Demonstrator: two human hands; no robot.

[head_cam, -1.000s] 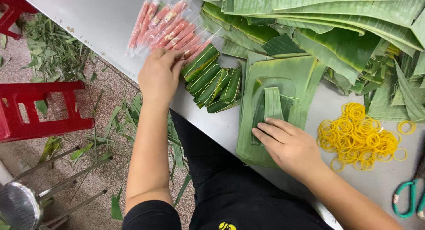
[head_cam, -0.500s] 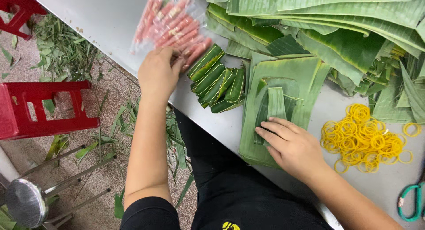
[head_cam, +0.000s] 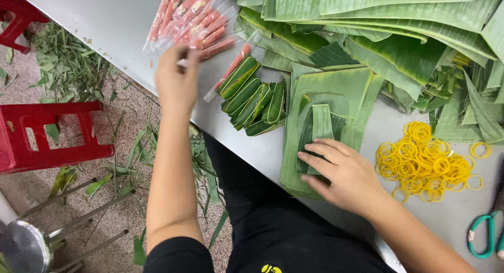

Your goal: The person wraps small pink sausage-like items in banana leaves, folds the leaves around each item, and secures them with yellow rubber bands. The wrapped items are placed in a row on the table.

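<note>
My left hand (head_cam: 177,83) reaches to the near edge of a pile of pink sausages in clear plastic wrappers (head_cam: 195,18), its fingers curled on one wrapper. My right hand (head_cam: 342,171) lies flat, fingers apart, on a stack of cut banana leaf pieces (head_cam: 336,92), its fingertips on a narrow folded leaf strip (head_cam: 320,123). Between my hands lie several finished leaf-wrapped rolls (head_cam: 254,97). One wrapped sausage (head_cam: 231,68) lies loose beside the rolls.
A heap of yellow rubber bands (head_cam: 425,163) sits right of my right hand, with green-handled scissors (head_cam: 485,233) at the far right. Large banana leaves (head_cam: 399,26) cover the back of the steel table (head_cam: 105,26). A red stool (head_cam: 47,134) and leaf scraps are on the floor.
My left hand has moved away from the leaf-wrapped rolls, up to the pile of wrapped sausages. My right hand has stayed on the leaf stack.
</note>
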